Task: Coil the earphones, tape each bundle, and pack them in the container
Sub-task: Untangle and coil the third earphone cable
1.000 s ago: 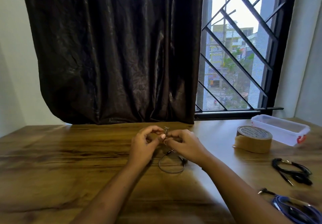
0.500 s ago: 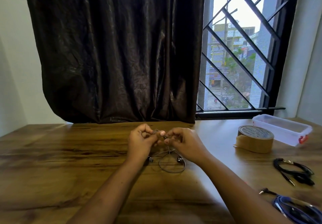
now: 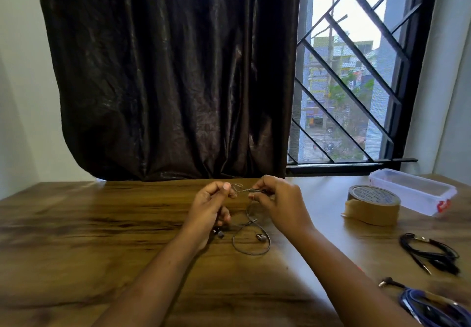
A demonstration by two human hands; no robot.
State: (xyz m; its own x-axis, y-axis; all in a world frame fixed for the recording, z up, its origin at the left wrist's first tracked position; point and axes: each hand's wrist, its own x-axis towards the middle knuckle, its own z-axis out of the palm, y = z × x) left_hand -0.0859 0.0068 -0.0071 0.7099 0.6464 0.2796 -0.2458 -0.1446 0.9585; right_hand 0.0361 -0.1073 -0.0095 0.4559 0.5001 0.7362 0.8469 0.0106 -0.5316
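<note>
- Earphones (image 3: 251,244): thin dark cord, held above the middle of the tabletop (image 3: 102,237). The lower part lies on the wood as an open loop, with one earbud inside the loop and another just beside the left wrist.
- Left hand (image 3: 210,205): fingers closed, pinching the cord near its upper end.
- Right hand (image 3: 279,203): fingers closed on the same cord, close to the left hand but not touching it.
- The cord stretch between the two hands is blurred; its exact winding cannot be made out.
- Tape roll (image 3: 372,204): brown, flat on the tabletop to the right.
- Container (image 3: 413,190): clear plastic, behind the tape roll, near the window (image 3: 356,72).
- Black cable bundle (image 3: 430,252): right of the hands, well apart.
- Blue cable bundle (image 3: 433,306): cut off at the lower right corner.
- Dark curtain (image 3: 165,72): covers the wall behind the tabletop.
</note>
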